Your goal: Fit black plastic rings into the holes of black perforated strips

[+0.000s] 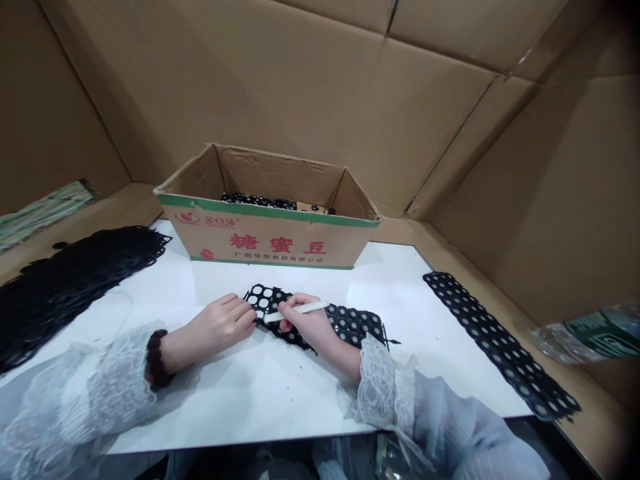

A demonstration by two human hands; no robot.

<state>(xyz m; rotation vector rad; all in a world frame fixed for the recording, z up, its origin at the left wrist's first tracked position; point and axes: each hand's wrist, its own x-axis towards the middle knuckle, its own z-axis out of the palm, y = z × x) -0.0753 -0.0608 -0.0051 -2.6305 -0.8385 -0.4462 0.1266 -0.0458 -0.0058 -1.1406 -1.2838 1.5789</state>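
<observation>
Strip (353, 325) is looking part-filled, some holes (257, 290) bare. Right hand (314, 328) is gripping a stick (314, 306), left hand (220, 325) curling, hold unclear.

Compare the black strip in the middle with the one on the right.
The middle strip has see-through holes at its left end; the right-hand strip looks grey-filled throughout. The middle strip has the right hand over it; the right-hand strip has none. Both are black with rows of round spots.
</observation>
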